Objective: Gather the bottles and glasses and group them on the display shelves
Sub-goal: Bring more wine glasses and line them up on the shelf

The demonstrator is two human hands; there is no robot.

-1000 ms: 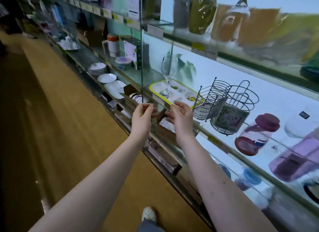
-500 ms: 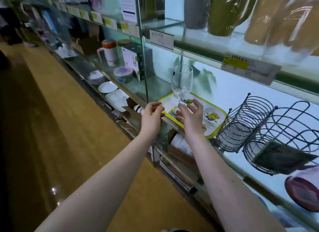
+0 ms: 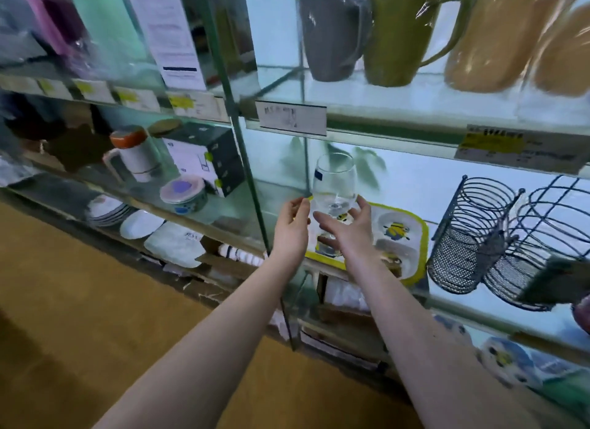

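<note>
A clear wine glass (image 3: 334, 182) stands upright on a yellow-rimmed cartoon tray (image 3: 403, 234) on the middle glass shelf. My left hand (image 3: 292, 226) is just left of the glass bowl, fingers loosely curved, fingertips near its lower side. My right hand (image 3: 348, 226) is raised in front of the stem with fingers spread, and it hides the stem and foot. Whether either hand touches the glass is unclear. Neither hand grips anything.
A vertical glass divider (image 3: 252, 179) stands just left of my left hand. Two black wire baskets (image 3: 498, 246) sit right of the tray. Wrapped mugs (image 3: 402, 32) line the upper shelf (image 3: 383, 131). Plates (image 3: 108, 206), a lidded bowl (image 3: 183, 194) and boxes (image 3: 217, 160) fill the left bay.
Both hands have risen from the shelf's front edge up to the wine glass, now on either side of its bowl. The view has moved closer and tilted up.
</note>
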